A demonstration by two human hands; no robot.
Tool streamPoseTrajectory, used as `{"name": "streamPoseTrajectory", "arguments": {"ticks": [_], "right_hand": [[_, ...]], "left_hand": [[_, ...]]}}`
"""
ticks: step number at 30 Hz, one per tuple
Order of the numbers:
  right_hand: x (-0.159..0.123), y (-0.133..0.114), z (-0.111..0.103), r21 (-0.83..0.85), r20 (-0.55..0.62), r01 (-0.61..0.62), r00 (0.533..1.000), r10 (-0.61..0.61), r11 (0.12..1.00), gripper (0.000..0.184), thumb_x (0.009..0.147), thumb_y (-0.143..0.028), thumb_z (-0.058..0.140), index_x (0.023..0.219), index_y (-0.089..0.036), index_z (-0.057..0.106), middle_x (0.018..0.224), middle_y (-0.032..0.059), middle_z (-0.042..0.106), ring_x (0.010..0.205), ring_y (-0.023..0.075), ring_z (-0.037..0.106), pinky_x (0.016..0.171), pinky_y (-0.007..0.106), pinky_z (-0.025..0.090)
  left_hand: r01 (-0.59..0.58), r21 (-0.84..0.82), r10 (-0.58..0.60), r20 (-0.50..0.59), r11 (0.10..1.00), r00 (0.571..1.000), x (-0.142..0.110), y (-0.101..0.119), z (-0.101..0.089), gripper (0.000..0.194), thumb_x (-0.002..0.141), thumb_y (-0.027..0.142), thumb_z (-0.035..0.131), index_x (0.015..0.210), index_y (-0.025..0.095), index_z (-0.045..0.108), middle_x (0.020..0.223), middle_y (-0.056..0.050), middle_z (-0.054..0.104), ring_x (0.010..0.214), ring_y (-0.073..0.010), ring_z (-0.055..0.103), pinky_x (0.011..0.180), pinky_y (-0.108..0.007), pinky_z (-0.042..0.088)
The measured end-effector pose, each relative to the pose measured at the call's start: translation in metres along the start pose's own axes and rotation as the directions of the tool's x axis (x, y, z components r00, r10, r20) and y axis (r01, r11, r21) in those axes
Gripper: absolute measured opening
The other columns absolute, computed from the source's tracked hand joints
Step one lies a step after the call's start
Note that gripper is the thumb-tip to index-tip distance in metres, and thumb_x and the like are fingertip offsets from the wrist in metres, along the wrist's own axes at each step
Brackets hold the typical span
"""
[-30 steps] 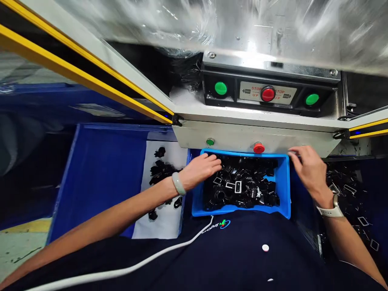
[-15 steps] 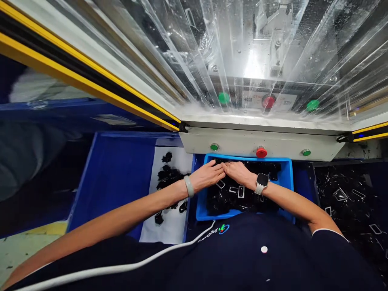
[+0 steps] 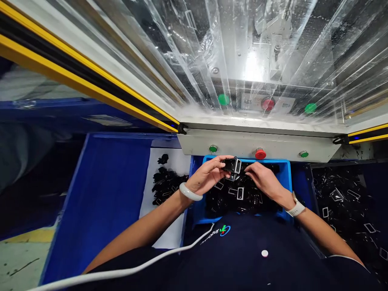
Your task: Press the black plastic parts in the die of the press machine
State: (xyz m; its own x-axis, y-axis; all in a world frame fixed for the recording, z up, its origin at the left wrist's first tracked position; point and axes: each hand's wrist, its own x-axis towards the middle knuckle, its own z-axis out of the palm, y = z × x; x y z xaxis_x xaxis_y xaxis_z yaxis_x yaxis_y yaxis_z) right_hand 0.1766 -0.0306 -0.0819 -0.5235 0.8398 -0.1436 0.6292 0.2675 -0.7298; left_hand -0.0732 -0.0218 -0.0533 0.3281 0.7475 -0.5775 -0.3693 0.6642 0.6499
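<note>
My left hand point(image 3: 207, 174) grips a glossy black plastic part point(image 3: 230, 165) with a silver-rimmed rectangular opening at its right end. The hand holds it above the back of a light-blue bin point(image 3: 287, 178). Just right of that part, my right hand point(image 3: 266, 181) is closed, thumb and fingertips drawn together. Whether anything small sits in that pinch cannot be made out. Beneath both hands, the bin contains many similar black parts point(image 3: 241, 202), some with silver rectangular frames.
Small black pieces point(image 3: 165, 182) lie on a white sheet point(image 3: 163, 234) to the left. At right, a dark container holds more black parts point(image 3: 339, 196). Behind the bin runs a machine panel point(image 3: 236, 145) with green buttons point(image 3: 213, 148) and a red button point(image 3: 260, 153), below a clear plastic curtain.
My hands were together low over the bin's back. They have since come apart; the left has turned and raised a black part into view, while the right has shifted to the right.
</note>
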Motion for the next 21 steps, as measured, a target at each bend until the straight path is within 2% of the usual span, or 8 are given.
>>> {"name": "streamPoseTrajectory", "arguments": {"ticks": [3, 5, 8, 11, 14, 16, 19, 21], "right_hand": [[-0.012, -0.014, -0.026, 0.310, -0.196, -0.095, 0.967, 0.161, 0.946, 0.014, 0.104, -0.034, 0.063, 0.105, -0.021, 0.068, 0.098, 0.0059, 0.073, 0.089, 0.0189, 0.070, 0.084, 0.035, 0.060], [-0.013, -0.026, -0.037, 0.511, -0.208, -0.145, 0.936, 0.285, 0.848, 0.023, 0.100, -0.044, 0.068, 0.104, -0.022, 0.068, 0.091, 0.0034, 0.072, 0.080, 0.0167, 0.070, 0.077, 0.033, 0.062], [-0.004, -0.040, -0.041, 0.686, -0.146, -0.141, 0.934, 0.325, 0.714, 0.032, 0.093, -0.052, 0.075, 0.100, -0.021, 0.068, 0.085, 0.0010, 0.070, 0.074, 0.0142, 0.069, 0.073, 0.031, 0.063], [0.007, -0.047, -0.037, 0.715, -0.082, -0.152, 0.951, 0.298, 0.683, 0.034, 0.091, -0.052, 0.076, 0.099, -0.020, 0.069, 0.087, 0.0013, 0.070, 0.075, 0.0134, 0.067, 0.068, 0.029, 0.062], [0.015, -0.051, -0.036, 0.626, -0.087, -0.159, 0.958, 0.272, 0.763, 0.030, 0.094, -0.050, 0.073, 0.099, -0.020, 0.071, 0.096, 0.0032, 0.069, 0.078, 0.0129, 0.066, 0.066, 0.027, 0.060], [0.016, -0.053, -0.040, 0.551, -0.124, -0.139, 0.961, 0.246, 0.823, 0.029, 0.096, -0.049, 0.071, 0.098, -0.020, 0.073, 0.101, 0.0048, 0.068, 0.081, 0.0132, 0.066, 0.065, 0.027, 0.059], [0.016, -0.052, -0.060, 0.525, -0.197, -0.115, 0.947, 0.252, 0.843, 0.029, 0.098, -0.048, 0.067, 0.103, -0.021, 0.075, 0.103, 0.0060, 0.069, 0.082, 0.0138, 0.066, 0.063, 0.026, 0.058], [0.018, -0.047, -0.080, 0.504, -0.301, -0.098, 0.911, 0.281, 0.858, 0.029, 0.099, -0.047, 0.067, 0.108, -0.021, 0.074, 0.100, 0.0052, 0.071, 0.080, 0.0135, 0.066, 0.064, 0.027, 0.057]], "left_hand": [[-0.052, -0.015, 0.052, -0.036, 0.999, 0.998, 0.003, -0.006, 0.002, 0.030, 0.082, 0.031, 0.074, 0.108, 0.017, 0.079, 0.107, -0.009, 0.073, 0.085, -0.0179, 0.064, 0.078, -0.034, 0.058], [-0.113, 0.003, 0.113, -0.053, 0.994, 0.992, 0.002, -0.007, 0.007, 0.030, 0.086, 0.038, 0.073, 0.107, 0.017, 0.079, 0.111, -0.010, 0.073, 0.091, -0.0197, 0.066, 0.081, -0.035, 0.060], [-0.183, 0.078, 0.186, -0.030, 0.980, 0.982, -0.002, -0.008, 0.018, 0.032, 0.087, 0.039, 0.073, 0.111, 0.017, 0.077, 0.117, -0.010, 0.072, 0.097, -0.0205, 0.067, 0.085, -0.036, 0.060], [-0.266, 0.202, 0.268, 0.019, 0.942, 0.963, -0.005, -0.011, 0.028, 0.037, 0.081, 0.032, 0.080, 0.115, 0.018, 0.073, 0.120, -0.009, 0.072, 0.104, -0.0216, 0.068, 0.092, -0.037, 0.058], [-0.350, 0.348, 0.367, 0.018, 0.870, 0.930, -0.004, -0.015, 0.035, 0.041, 0.077, 0.029, 0.086, 0.114, 0.019, 0.071, 0.116, -0.008, 0.072, 0.108, -0.0225, 0.068, 0.096, -0.036, 0.057], [-0.367, 0.407, 0.409, -0.016, 0.836, 0.913, 0.000, -0.015, 0.037, 0.038, 0.076, 0.030, 0.088, 0.108, 0.018, 0.072, 0.109, -0.007, 0.073, 0.102, -0.0210, 0.069, 0.093, -0.034, 0.057], [-0.330, 0.351, 0.373, -0.061, 0.876, 0.926, 0.007, -0.005, 0.038, 0.036, 0.073, 0.033, 0.091, 0.099, 0.017, 0.072, 0.096, -0.005, 0.072, 0.082, -0.0163, 0.068, 0.077, -0.030, 0.057], [-0.295, 0.253, 0.323, -0.074, 0.921, 0.944, 0.013, 0.007, 0.038, 0.038, 0.069, 0.033, 0.093, 0.097, 0.017, 0.072, 0.088, -0.002, 0.070, 0.071, -0.0128, 0.064, 0.069, -0.028, 0.055]]}}
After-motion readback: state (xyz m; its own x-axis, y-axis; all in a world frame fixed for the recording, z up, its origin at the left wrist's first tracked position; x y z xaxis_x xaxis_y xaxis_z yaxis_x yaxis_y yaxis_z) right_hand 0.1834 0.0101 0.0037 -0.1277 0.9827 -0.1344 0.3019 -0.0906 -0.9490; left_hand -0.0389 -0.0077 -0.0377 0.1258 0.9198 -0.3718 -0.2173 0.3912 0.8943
